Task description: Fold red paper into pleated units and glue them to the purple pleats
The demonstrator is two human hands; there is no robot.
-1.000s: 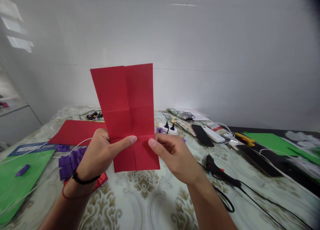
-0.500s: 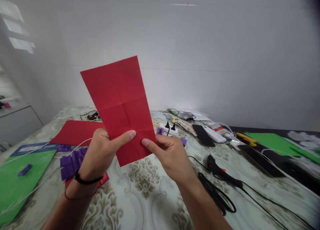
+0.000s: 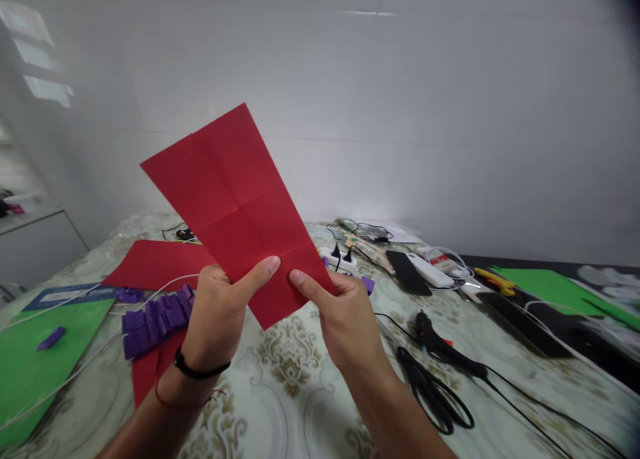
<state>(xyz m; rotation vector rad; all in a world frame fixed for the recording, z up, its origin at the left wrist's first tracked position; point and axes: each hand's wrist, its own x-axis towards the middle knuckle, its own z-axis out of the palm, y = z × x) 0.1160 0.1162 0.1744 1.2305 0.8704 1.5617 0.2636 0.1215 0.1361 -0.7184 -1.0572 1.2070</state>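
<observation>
**A:** Head view. Where is the creased red sheet?

**B:** In the air above the surface, face toward the camera, white wall behind it. The left hand and right hand both pinch its lower end, thumbs in front and fingers behind. The thumb tips are near each other but not touching. Each grip is closed on the paper.

**A:** Handling note?

**B:** Judgement only: light pinches close to the edge suit it. Flat thumbs press in no fresh dent. Keeping both hands even across the short end stops the sheet bowing or twisting.

**A:** Heading and long axis?

**B:** The long axis slants from the hands at lower right up toward the upper left. The free short end points up and left, with one corner highest. One crease runs along the length and others cross it.

**A:** Surroundings?

**B:** Purple pleated paper lies left of the left wrist, with a flat red sheet just behind it. A green sheet is at the far left. Black scissors and a black corded tool lie right of the right forearm, apart from both hands.
</observation>
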